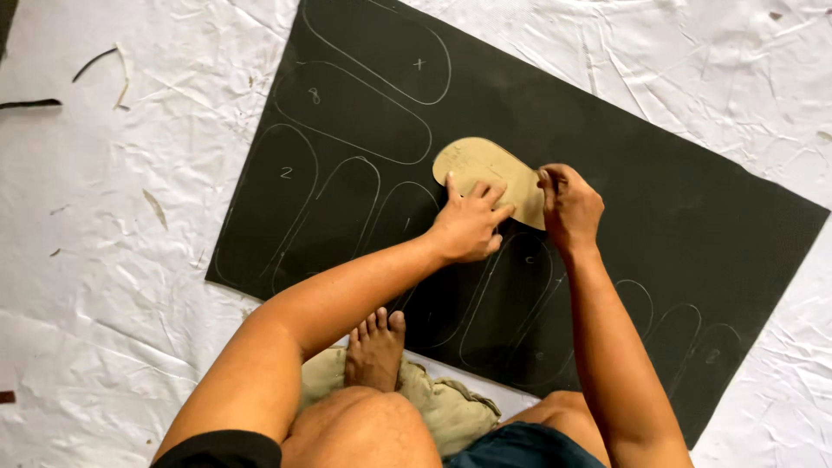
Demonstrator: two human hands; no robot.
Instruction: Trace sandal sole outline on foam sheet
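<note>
Left hand is pressing down flat on the near end of a tan sole-shaped template, fingers spread over it and not curled around anything. Right hand is pinching shut at the template's right edge; what it is gripping is too small to tell. Both are resting on a dark sheet covered with traced outlines, which is lying on crumpled white paper. A bare foot is touching the sheet's near edge.

We seem to be in a small shoemaking workshop, working on the floor. A black foam sheet marked with chalk sole outlines lies on crumpled white sheeting, with a tan cardboard sole pattern and offcut strips nearby.
</note>
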